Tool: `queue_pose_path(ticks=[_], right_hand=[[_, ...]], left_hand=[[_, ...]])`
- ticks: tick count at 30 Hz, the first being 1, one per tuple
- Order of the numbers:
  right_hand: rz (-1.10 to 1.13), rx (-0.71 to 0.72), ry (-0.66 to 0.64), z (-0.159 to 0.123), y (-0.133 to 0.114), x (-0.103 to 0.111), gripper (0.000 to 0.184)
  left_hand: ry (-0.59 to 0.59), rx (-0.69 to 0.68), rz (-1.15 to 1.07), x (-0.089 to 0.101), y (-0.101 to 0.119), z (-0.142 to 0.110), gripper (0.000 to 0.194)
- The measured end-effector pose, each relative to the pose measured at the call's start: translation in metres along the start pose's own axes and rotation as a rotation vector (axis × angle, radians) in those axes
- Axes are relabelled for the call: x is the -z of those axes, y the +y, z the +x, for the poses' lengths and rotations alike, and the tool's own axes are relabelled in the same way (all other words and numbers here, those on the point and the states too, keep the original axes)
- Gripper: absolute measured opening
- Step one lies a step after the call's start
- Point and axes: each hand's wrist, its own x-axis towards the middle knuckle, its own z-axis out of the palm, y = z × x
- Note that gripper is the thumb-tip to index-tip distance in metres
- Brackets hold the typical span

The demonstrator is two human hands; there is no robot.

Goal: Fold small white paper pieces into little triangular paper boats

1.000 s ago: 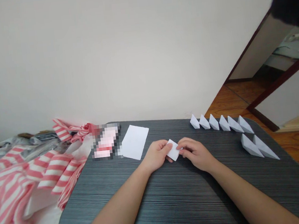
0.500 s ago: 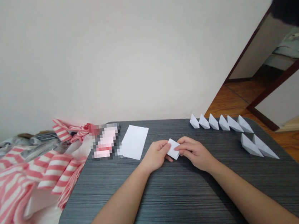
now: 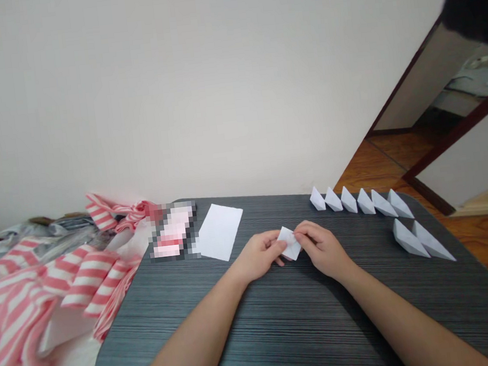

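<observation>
Between my hands is a small folded piece of white paper (image 3: 292,250), roughly diamond-shaped, held above the dark table (image 3: 260,328). My left hand (image 3: 262,253) pinches its left side, with the thumb on top and fingers beneath. At the upper right edge, my right hand (image 3: 322,247) grips the paper between thumb and fingertips. A flat stack or sheet of white paper (image 3: 221,232) lies to the left of my left hand. Several folded paper boats (image 3: 365,201) stand in a row at the back right, and two more paper boats (image 3: 411,238) sit in front of them.
A blurred-out pink and white object (image 3: 174,232) lies at the table's back left. Striped red-and-white cloth (image 3: 78,278) is heaped beside the table's left edge. A pale wall (image 3: 216,92) rises behind, and a doorway with wooden floor (image 3: 365,160) is on the right.
The folded paper has shifted slightly right and turned a little. My right hand's fingertips have moved up to its upper edge, and my left thumb has slid over its face.
</observation>
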Motion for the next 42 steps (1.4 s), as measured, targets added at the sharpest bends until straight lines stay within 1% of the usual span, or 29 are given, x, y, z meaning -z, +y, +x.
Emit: queue_pose_path(ticks=[5, 12, 16, 20, 22, 25, 28, 33, 38, 42], right_hand=[[-0.007, -0.016, 0.011, 0.0, 0.001, -0.001, 0.015], [0.001, -0.038, -0.012, -0.002, 0.001, -0.002, 0.014], [0.068, -0.103, -0.013, -0.006, 0.008, -0.006, 0.013], [0.149, -0.167, -0.005, -0.008, 0.015, -0.01, 0.018], [0.126, -0.177, -0.01, -0.007, 0.015, -0.009, 0.018], [0.03, -0.17, -0.026, -0.005, 0.011, -0.005, 0.014], [-0.043, -0.173, -0.051, -0.003, 0.007, -0.002, 0.019], [-0.044, -0.185, -0.068, -0.002, 0.004, -0.002, 0.021], [0.003, -0.235, -0.09, -0.002, 0.005, -0.002, 0.019], [-0.041, -0.214, -0.108, -0.002, 0.005, 0.0, 0.024]], left_hand=[[0.0, 0.011, 0.025, -0.003, 0.0, 0.0, 0.03], [-0.01, 0.032, 0.032, -0.002, 0.006, 0.0, 0.031], [-0.015, 0.04, 0.018, -0.002, 0.004, 0.0, 0.031], [-0.011, 0.036, 0.016, -0.002, 0.002, 0.0, 0.031], [-0.01, 0.031, 0.011, -0.002, 0.002, 0.0, 0.031], [-0.017, 0.025, 0.01, -0.001, 0.002, -0.001, 0.032], [-0.021, 0.024, 0.019, -0.001, 0.001, -0.001, 0.032], [-0.018, 0.027, 0.028, -0.002, 0.002, -0.001, 0.032], [0.0, 0.035, 0.025, -0.001, 0.001, -0.001, 0.034], [0.009, 0.044, 0.031, -0.001, -0.001, 0.0, 0.033]])
